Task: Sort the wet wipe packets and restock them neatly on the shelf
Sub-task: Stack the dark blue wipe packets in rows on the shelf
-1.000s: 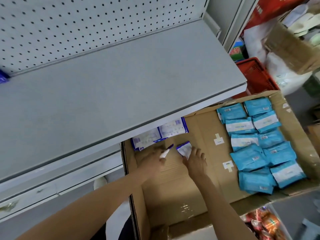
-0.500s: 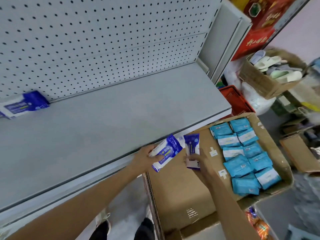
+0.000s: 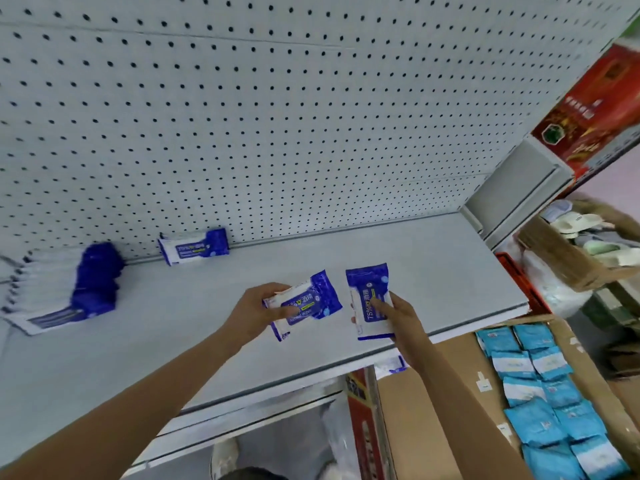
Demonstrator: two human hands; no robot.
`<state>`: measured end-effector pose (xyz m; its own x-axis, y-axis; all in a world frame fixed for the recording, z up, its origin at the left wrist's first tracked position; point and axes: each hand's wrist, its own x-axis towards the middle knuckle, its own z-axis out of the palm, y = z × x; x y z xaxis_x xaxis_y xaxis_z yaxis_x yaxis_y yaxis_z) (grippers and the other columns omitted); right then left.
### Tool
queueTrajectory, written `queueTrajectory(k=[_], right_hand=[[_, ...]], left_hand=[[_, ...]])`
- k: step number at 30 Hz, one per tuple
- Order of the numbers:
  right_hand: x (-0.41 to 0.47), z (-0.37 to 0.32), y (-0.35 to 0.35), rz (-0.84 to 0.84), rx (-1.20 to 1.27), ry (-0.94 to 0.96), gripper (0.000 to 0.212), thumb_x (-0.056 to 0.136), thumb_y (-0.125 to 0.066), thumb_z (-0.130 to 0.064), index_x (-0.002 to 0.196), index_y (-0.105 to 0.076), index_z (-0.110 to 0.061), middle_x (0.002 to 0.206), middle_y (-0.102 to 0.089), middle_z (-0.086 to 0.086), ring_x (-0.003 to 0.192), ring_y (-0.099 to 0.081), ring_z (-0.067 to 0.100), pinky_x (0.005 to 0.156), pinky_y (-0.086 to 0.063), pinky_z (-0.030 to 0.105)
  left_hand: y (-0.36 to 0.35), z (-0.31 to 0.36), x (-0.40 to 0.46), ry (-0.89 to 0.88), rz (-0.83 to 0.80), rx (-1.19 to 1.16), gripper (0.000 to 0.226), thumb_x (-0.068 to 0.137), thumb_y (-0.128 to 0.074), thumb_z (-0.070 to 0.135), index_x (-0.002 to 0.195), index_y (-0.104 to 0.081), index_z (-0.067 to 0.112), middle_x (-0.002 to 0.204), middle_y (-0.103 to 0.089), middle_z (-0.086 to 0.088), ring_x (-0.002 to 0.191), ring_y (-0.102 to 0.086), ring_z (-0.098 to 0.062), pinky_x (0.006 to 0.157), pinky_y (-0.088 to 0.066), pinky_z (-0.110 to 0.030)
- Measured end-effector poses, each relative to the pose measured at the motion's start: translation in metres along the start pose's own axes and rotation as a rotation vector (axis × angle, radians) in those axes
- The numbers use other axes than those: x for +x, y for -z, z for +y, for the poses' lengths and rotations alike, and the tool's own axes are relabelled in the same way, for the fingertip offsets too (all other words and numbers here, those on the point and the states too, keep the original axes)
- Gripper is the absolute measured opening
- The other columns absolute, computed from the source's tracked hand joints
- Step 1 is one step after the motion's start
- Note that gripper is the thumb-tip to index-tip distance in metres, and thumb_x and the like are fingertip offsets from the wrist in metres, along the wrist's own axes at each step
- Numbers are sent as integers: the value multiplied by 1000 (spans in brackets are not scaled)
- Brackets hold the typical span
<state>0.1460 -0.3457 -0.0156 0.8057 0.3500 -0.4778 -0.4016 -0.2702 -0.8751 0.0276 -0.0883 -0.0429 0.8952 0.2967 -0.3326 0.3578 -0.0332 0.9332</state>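
Note:
My left hand point(image 3: 254, 311) grips a blue-and-white wet wipe packet point(image 3: 306, 303), held above the grey shelf point(image 3: 173, 341). My right hand point(image 3: 401, 317) holds a second blue-and-white packet point(image 3: 369, 299) upright just to its right. A row of the same packets point(image 3: 65, 289) stands at the shelf's far left. One single packet point(image 3: 194, 247) leans against the pegboard back. Several light-blue packets point(image 3: 547, 403) lie in the cardboard box point(image 3: 433, 410) below at right. Another blue-and-white packet point(image 3: 389, 365) peeks out under the shelf edge.
A white pegboard wall point(image 3: 277, 116) backs the shelf. A red carton point(image 3: 595, 109) sits on the upper right. At right are a cardboard box of slippers point(image 3: 571, 251), a red basket point(image 3: 519, 282) and a white bag point(image 3: 554, 289).
Both hands have lifted a packet each from the box up over the shelf. My view has tilted upward, showing the packets standing at the shelf's left.

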Motion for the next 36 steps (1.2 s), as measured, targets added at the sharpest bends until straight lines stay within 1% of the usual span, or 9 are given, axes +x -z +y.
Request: queueTrajectory(k=[5, 9, 11, 15, 21, 24, 27, 33, 36], right_hand=[[19, -26, -73, -71, -52, 34, 15, 94, -61, -24, 106, -65, -16, 100, -75, 7, 87, -72, 27, 78, -59, 39], [30, -39, -122, -117, -161, 56, 23, 90, -66, -27, 104, -65, -9, 96, -75, 6, 84, -73, 24, 74, -58, 35], [36, -42, -142, -136, -196, 73, 31, 87, -70, -26, 107, -63, -3, 99, -73, 12, 87, -73, 25, 78, -56, 40], [46, -49, -178, -165, -233, 97, 24, 86, -71, -12, 109, -62, -14, 97, -74, 3, 86, -73, 21, 74, -58, 35], [64, -52, -209, -224, -233, 102, 52, 65, -77, -12, 114, -62, -16, 109, -70, 7, 102, -67, 28, 89, -56, 48], [73, -50, -214, -253, -226, 89, 32, 81, -75, -9, 110, -63, -18, 104, -73, 4, 96, -70, 24, 81, -57, 41], [83, -48, -214, -243, -282, 98, 25, 81, -76, -14, 102, -64, -20, 95, -73, 3, 85, -69, 20, 67, -54, 32], [98, -50, -209, -308, -214, 38, 28, 76, -77, -2, 98, -66, -17, 94, -73, 9, 86, -72, 26, 65, -58, 29], [103, -46, -205, -330, -176, 17, 29, 79, -75, 1, 100, -66, -16, 95, -73, 8, 87, -72, 24, 64, -57, 28]], left_hand=[[76, -10, -8, 17, 109, -19, 39, 74, -83, 7, 101, -66, 29, 97, -73, 8, 87, -70, -12, 73, -56, -27], [127, -27, -13, 38, 190, -9, 34, 78, -80, 12, 108, -65, 17, 105, -71, -4, 95, -70, -21, 81, -58, -34], [147, -36, -16, 45, 221, 0, 35, 80, -78, 16, 112, -64, 12, 106, -71, -5, 96, -70, -21, 78, -59, -30], [176, -47, -19, 62, 284, 23, 37, 81, -78, 21, 114, -63, 12, 107, -69, -3, 95, -69, -19, 74, -57, -27], [203, -59, -5, 121, 393, 34, 31, 80, -79, 18, 107, -66, 11, 96, -71, -2, 80, -67, -9, 60, -49, -12], [210, -66, 9, 154, 394, -6, 27, 82, -78, 20, 106, -69, 13, 98, -73, -2, 89, -71, -18, 74, -57, -27], [210, -69, 27, 197, 439, -42, 28, 84, -75, 16, 112, -70, 12, 107, -73, -8, 95, -70, -23, 90, -56, -45], [201, -62, 61, 237, 561, -18, 19, 89, -70, 15, 105, -70, 5, 98, -72, -8, 74, -61, -10, 54, -41, -5], [199, -62, 72, 255, 679, -9, 15, 84, -76, 17, 98, -73, 12, 94, -73, -2, 78, -66, -15, 62, -47, -14]])
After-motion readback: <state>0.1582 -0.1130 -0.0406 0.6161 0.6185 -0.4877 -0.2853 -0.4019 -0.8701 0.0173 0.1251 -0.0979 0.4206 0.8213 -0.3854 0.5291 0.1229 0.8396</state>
